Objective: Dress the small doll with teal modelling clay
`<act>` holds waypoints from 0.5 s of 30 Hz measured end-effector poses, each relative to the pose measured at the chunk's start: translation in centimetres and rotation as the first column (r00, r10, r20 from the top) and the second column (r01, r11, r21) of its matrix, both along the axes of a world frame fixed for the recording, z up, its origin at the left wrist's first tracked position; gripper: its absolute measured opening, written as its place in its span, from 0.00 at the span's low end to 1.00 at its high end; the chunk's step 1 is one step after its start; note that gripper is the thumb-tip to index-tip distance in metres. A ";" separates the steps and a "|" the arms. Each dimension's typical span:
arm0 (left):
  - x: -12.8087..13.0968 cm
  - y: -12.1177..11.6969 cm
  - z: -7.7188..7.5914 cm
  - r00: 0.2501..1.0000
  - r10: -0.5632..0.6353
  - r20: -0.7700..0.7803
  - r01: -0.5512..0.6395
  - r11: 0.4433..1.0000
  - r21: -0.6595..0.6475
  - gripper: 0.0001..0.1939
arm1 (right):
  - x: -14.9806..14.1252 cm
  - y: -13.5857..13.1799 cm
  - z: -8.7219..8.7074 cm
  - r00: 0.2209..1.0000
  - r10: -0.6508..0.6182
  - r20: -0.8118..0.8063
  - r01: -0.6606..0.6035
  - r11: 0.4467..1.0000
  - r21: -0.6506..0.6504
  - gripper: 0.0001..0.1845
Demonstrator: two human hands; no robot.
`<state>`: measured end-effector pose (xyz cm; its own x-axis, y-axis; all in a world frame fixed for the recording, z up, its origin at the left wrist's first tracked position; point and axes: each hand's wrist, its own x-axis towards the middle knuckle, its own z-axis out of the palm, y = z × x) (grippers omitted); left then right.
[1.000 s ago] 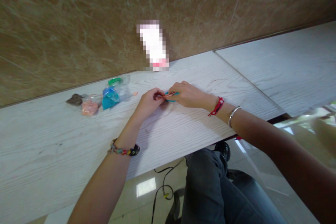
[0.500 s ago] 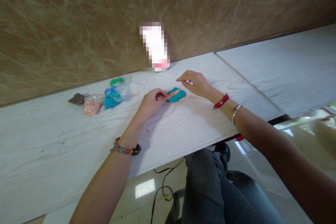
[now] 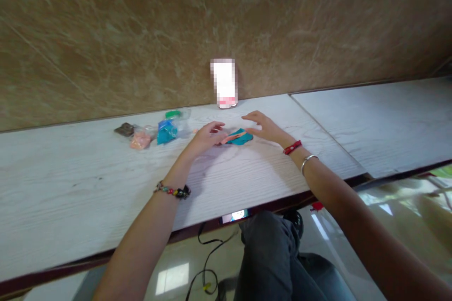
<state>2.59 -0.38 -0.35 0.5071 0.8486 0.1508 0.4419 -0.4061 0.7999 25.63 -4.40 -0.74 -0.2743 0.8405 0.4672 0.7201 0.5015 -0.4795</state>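
A flattened piece of teal modelling clay point(image 3: 243, 139) lies on the white tabletop between my hands. Across it runs a thin strip of orange clay point(image 3: 234, 137). My left hand point(image 3: 207, 135) is at the strip's left end, its fingers apart and the lower ones close to or touching the orange clay; the exact contact is unclear. On the other side, my right hand point(image 3: 265, 129) hovers with thumb and index finger spread, the thumb close to the strip's right end. Nothing shows in its grasp.
Left of my hands lie small bags of clay: brown point(image 3: 125, 129), peach point(image 3: 141, 139), blue point(image 3: 167, 131) and green point(image 3: 173, 114). A tiny peach bit point(image 3: 195, 130) sits near my left hand. A blurred-out phone-like object point(image 3: 225, 83) leans on the brown wall.
My left fingers have opened from their pinch on the orange strip. My right hand has come down closer to the clay, its fingers spreading. The camera view has shifted.
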 end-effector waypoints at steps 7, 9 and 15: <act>-0.6 -0.5 0.5 0.946 -0.096 -0.309 0.172 0.958 0.231 0.13 | -3.5 -1.2 -0.1 0.951 0.144 0.274 -0.150 0.989 0.003 0.23; -0.5 -0.6 0.7 0.943 -0.100 -0.316 0.171 0.963 0.207 0.11 | -3.9 -1.0 -0.2 0.952 0.132 0.276 -0.134 0.991 -0.011 0.20; -1.0 -0.6 1.9 0.974 -0.026 -0.223 0.088 0.959 0.271 0.13 | -1.3 0.4 0.2 0.991 0.100 0.095 -0.099 0.995 -0.014 0.15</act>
<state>1.60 -1.02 1.55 0.5996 0.7575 0.2582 0.5603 -0.6277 0.5403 24.38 -3.97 -0.58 -0.3993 0.8112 0.4271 0.7097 0.5685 -0.4162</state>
